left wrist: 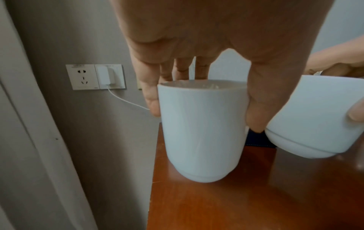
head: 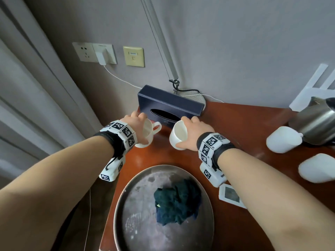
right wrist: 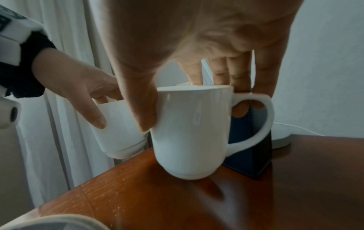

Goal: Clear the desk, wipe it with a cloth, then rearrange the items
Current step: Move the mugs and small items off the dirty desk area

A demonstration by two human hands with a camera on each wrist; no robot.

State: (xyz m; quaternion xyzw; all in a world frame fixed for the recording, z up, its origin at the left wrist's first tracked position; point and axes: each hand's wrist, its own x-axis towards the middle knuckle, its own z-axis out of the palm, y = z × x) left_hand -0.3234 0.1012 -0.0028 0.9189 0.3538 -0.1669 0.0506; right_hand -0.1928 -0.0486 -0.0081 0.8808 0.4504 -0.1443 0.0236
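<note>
Counting four white mugs (head: 282, 139): two gripped by hands (head: 135, 118), two lying.

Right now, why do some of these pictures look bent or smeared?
Head view: wide lens bows the grey curtain and forearms. Left wrist view: soft focus on the white ceramic mug. Right wrist view: the glossy brown wooden desk is smeared.

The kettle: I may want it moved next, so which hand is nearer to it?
Right. The right hand, gripping a white mug, is closer to the steel kettle at the desk's right edge. The left hand, holding the other mug, is farther left.
</note>
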